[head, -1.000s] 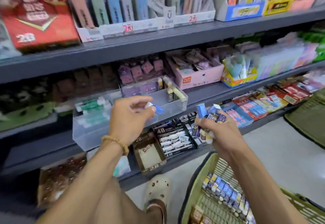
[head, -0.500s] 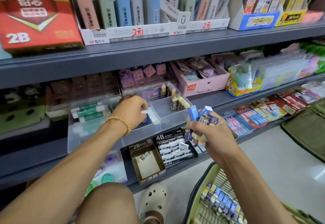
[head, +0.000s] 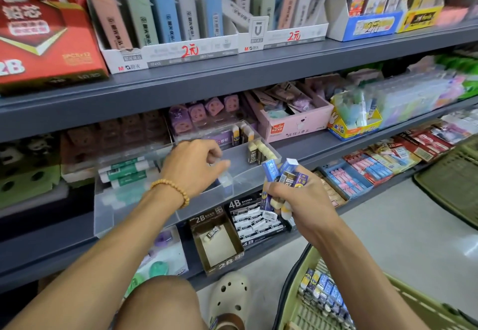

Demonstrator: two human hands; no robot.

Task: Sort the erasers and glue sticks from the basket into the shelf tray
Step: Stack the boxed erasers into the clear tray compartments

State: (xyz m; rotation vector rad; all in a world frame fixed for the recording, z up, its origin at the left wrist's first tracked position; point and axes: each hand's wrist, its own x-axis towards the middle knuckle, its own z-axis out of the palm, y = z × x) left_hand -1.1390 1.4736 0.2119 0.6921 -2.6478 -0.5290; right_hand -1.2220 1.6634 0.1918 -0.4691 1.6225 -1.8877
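While I look down along the shelves, the clear tray [head: 165, 215] sits at the edge of the middle shelf [head: 310, 148], split into compartments. Its left compartment holds green-and-white glue sticks [head: 124, 171] lying on their sides. My left hand [head: 194, 169], with a bead bracelet [head: 172, 190] at the wrist, hangs over the middle compartment, fingers loosely curled and holding nothing that I can see; just beneath its fingertips a pale eraser [head: 223, 181] rests inside the tray against the front wall. In the right compartment a row of cream erasers in dark sleeves [head: 261, 152] stands near the back. Just right of the tray, my right hand [head: 297, 200] grips a bundle of erasers [head: 282, 179] in blue and purple sleeves, their ends sticking up above my fingers and out below. Below that hand, at the bottom edge, the green basket [head: 413, 303] holds more blue-sleeved erasers [head: 323, 293] lined up along its near side.
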